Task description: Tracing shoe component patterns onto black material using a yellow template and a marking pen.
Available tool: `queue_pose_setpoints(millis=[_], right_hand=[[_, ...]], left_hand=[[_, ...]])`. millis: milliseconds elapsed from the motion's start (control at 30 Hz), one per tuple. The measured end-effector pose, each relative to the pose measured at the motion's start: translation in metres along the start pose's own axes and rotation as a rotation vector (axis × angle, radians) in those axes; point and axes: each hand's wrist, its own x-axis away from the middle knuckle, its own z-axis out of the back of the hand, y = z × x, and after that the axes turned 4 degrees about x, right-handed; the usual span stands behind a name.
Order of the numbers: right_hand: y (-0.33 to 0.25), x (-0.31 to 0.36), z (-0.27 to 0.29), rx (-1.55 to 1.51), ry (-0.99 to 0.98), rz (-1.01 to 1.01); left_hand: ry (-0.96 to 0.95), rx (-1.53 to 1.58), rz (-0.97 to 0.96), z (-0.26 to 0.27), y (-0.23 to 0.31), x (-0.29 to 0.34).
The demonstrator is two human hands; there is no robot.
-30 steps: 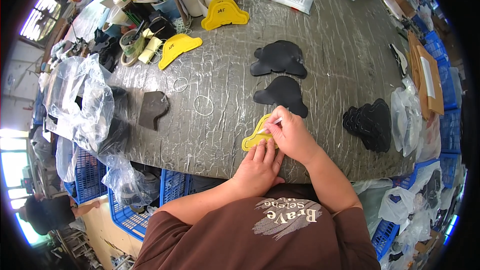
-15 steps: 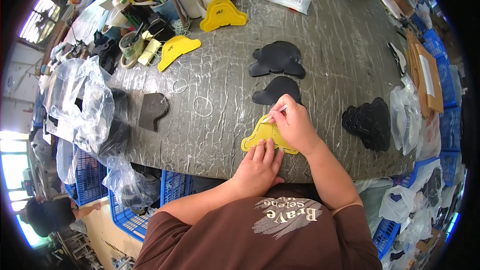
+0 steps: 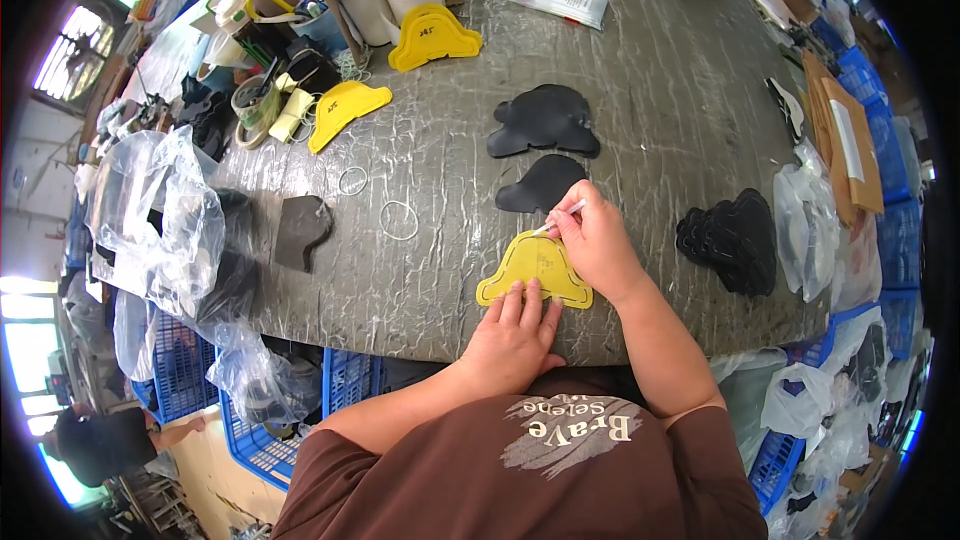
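Observation:
A yellow bell-shaped template (image 3: 522, 262) with a slotted line along its edge lies flat near the front of the table. My left hand (image 3: 512, 332) presses on its lower edge, fingers stretched out. In my right hand (image 3: 602, 248) is a slim white pen (image 3: 548, 227), pinched, with its point at the template's top edge. Whatever lies beneath the template is hidden. Just beyond it sits a black cut piece (image 3: 540, 183), partly behind my right fingers. Farther back is a larger black piece (image 3: 545, 120), possibly several layers.
To the right stands a pile of black pieces (image 3: 735, 245) beside clear plastic bags (image 3: 805, 225). Two more yellow templates (image 3: 435, 38) lie at the back left, near cups and scissors. A dark grey piece (image 3: 302, 232) and thin rings (image 3: 399, 221) lie left. Blue crates (image 3: 265, 445) stand below the table.
My right hand has moved the pen up and rightward along the template's edge toward its top. My left hand stays pressed on the template. The whole view has shifted slightly.

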Motion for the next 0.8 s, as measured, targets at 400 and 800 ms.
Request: queue_pose_setpoints(millis=[400, 800], right_hand=[[0.004, 0.007, 0.006, 0.09, 0.007, 0.03], [0.005, 0.011, 0.008, 0.11, 0.066, 0.043]], left_hand=[[-0.012, -0.023, -0.006, 0.0, -0.001, 0.001], [-0.033, 0.018, -0.002, 0.002, 0.0, 0.0]])
